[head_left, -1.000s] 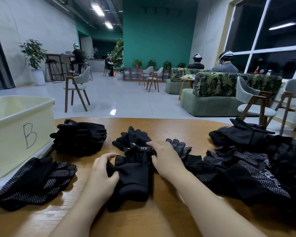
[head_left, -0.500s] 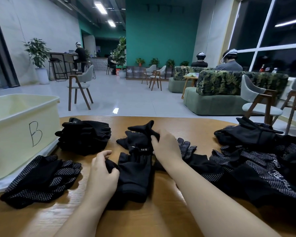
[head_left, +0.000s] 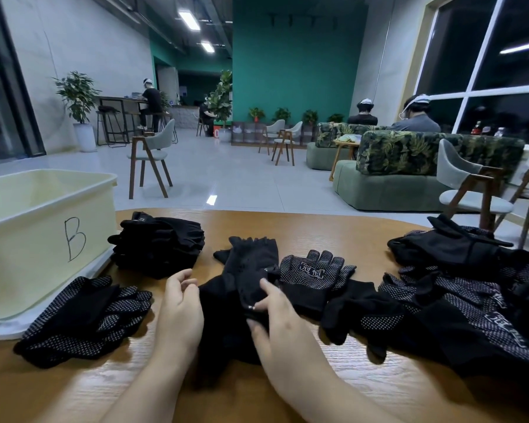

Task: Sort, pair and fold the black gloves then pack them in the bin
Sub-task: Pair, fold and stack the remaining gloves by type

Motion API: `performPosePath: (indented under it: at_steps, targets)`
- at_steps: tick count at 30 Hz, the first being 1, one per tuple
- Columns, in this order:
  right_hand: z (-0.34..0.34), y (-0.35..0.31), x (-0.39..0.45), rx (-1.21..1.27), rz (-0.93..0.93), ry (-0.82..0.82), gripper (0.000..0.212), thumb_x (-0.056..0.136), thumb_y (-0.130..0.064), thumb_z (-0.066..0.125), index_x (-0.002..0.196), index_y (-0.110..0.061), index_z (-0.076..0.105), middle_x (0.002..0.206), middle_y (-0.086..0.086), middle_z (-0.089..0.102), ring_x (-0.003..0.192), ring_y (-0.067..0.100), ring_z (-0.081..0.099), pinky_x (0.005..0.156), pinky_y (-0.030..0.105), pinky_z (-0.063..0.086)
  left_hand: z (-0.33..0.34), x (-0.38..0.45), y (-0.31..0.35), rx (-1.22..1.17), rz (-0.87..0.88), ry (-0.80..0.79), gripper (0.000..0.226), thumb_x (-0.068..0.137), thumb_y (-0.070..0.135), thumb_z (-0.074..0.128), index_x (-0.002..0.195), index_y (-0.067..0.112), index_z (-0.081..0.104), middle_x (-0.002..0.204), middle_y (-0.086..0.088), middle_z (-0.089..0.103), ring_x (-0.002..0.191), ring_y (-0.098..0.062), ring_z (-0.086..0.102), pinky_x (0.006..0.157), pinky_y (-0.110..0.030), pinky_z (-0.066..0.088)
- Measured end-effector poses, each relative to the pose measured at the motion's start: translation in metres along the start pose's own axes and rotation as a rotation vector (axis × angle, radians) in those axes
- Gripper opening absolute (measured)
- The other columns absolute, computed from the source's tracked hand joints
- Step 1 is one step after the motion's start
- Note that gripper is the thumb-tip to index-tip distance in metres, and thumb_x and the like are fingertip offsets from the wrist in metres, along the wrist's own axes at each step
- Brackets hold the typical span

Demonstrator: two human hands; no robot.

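A plain black glove pair lies in front of me on the wooden table. My right hand pinches its near cuff end. My left hand rests against the gloves' left side, fingers loosely curled. A stack of folded black gloves sits beside the cream bin marked B. Dotted gloves lie at the near left, one dotted glove just right of my hand, and a loose pile fills the right.
The bin stands at the table's left edge. Beyond the table are chairs, sofas and seated people in a lounge. Bare wood shows at the near edge between my forearms.
The glove in front of me has been laid out flat with its fingers pointing away. My right hand has drawn back from the glove's fingers to its cuff. The camera tilted slightly.
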State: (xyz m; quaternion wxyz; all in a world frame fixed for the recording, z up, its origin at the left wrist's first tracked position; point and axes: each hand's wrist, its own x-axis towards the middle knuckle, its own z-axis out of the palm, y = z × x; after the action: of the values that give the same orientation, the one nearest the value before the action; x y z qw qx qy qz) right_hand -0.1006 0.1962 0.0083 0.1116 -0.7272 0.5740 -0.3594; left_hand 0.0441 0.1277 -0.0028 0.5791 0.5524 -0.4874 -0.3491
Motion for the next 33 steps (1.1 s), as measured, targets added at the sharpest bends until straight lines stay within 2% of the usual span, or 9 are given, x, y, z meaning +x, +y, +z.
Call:
performPosePath:
  at_steps: [3,6,12,15,18,21,26,30,33]
  targets:
    - [0.003,0.000,-0.005,-0.071,-0.036,-0.087,0.039,0.096,-0.031,0.046,0.133,-0.020,0.038,0.144,-0.013,0.037,0.123,0.011,0.046,0.099,0.023,0.036,0.000,-0.001,0.001,0.005,0.009,-0.003,0.025,0.097,0.023,0.044,0.121,0.016,0.050,0.101,0.006,0.056,0.099,-0.016,0.052,0.082,-0.030,0.037]
    - [0.005,0.003,-0.007,-0.132,-0.094,-0.122,0.034,0.086,-0.044,0.042,0.109,-0.021,0.053,0.124,-0.007,0.058,0.111,0.020,0.055,0.093,0.033,0.042,0.001,-0.006,0.003,0.042,0.035,-0.053,0.037,0.092,0.022,0.057,0.126,0.014,0.046,0.107,0.003,0.055,0.105,-0.016,0.052,0.084,-0.027,0.036]
    - [0.005,0.010,-0.005,-0.248,-0.128,-0.088,0.061,0.066,-0.070,0.033,0.097,-0.027,0.063,0.117,-0.016,0.059,0.114,0.013,0.044,0.088,0.029,0.030,-0.003,-0.009,0.002,0.231,0.083,-0.089,0.055,0.081,-0.003,0.057,0.129,0.022,0.044,0.120,0.002,0.051,0.091,-0.010,0.051,0.064,-0.014,0.035]
    - [0.001,0.010,-0.005,-0.239,-0.057,-0.157,0.068,0.062,-0.080,0.027,0.099,-0.032,0.058,0.118,-0.021,0.050,0.113,0.006,0.036,0.088,0.028,0.025,-0.006,-0.009,0.002,0.267,0.087,-0.072,0.058,0.077,-0.005,0.054,0.124,0.028,0.047,0.116,0.000,0.050,0.094,-0.018,0.052,0.064,-0.024,0.037]
    - [0.000,0.008,-0.004,-0.142,0.019,-0.124,0.056,0.074,-0.076,0.022,0.087,-0.031,0.053,0.108,-0.019,0.050,0.105,0.003,0.040,0.085,0.026,0.028,-0.014,-0.011,0.005,0.287,0.052,-0.062,0.052,0.076,-0.005,0.051,0.113,0.032,0.052,0.107,0.000,0.052,0.089,-0.021,0.054,0.061,-0.027,0.039]
    - [-0.001,0.011,0.000,-0.141,0.097,-0.070,0.032,0.090,-0.056,0.043,0.097,-0.027,0.052,0.100,-0.013,0.048,0.101,0.010,0.044,0.089,0.026,0.036,-0.025,-0.016,0.007,0.294,0.059,-0.154,0.051,0.075,-0.005,0.050,0.106,0.035,0.055,0.100,-0.003,0.054,0.076,-0.022,0.056,0.053,-0.027,0.039]
    - [-0.005,0.010,0.003,-0.127,0.179,-0.104,0.035,0.088,-0.047,0.051,0.116,-0.027,0.049,0.093,-0.015,0.048,0.102,0.011,0.047,0.094,0.028,0.037,-0.041,-0.016,0.021,0.436,0.062,-0.259,0.032,0.072,0.025,0.052,0.103,0.034,0.058,0.091,0.003,0.053,0.081,-0.019,0.053,0.068,-0.034,0.046]
    - [-0.004,0.008,0.002,-0.051,0.179,-0.088,0.031,0.087,-0.041,0.055,0.116,-0.031,0.049,0.089,-0.020,0.042,0.103,0.009,0.047,0.093,0.026,0.038,-0.037,0.006,0.039,0.758,0.398,-0.144,0.030,0.088,0.027,0.058,0.118,0.029,0.056,0.114,0.003,0.052,0.114,-0.022,0.045,0.098,-0.034,0.036]
    - [-0.003,0.008,0.001,-0.044,0.132,-0.064,0.027,0.088,-0.037,0.056,0.114,-0.030,0.051,0.088,-0.022,0.042,0.102,0.006,0.046,0.095,0.027,0.038,-0.015,0.028,0.048,1.035,0.516,-0.458,0.036,0.095,0.024,0.048,0.130,0.036,0.048,0.135,0.010,0.046,0.129,-0.016,0.035,0.106,-0.038,0.034]
